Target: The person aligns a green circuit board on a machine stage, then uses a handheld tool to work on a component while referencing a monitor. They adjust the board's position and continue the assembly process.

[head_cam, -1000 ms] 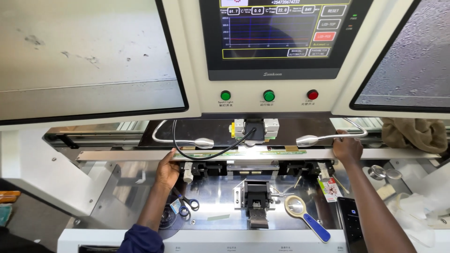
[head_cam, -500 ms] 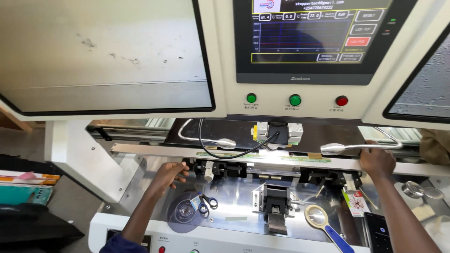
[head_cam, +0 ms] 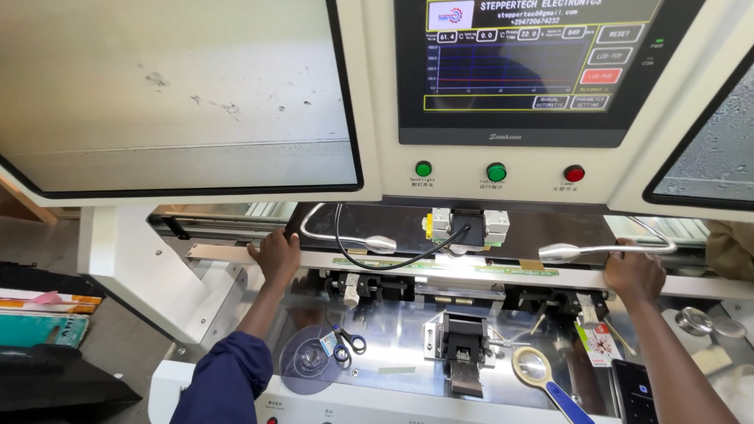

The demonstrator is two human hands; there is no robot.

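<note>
The left hand (head_cam: 276, 255) has slid outward along the long flat panel (head_cam: 471, 269), both hands' grips pressed on its edge, the right hand (head_cam: 632, 271) unmoved.

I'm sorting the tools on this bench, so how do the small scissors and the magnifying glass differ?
The scissors are small, with black handles, lying left of the centre block. The magnifying glass is bigger, with a pale round rim and blue handle, lying right of it. Both rest on the shiny machine bed, untouched by either hand.
</note>
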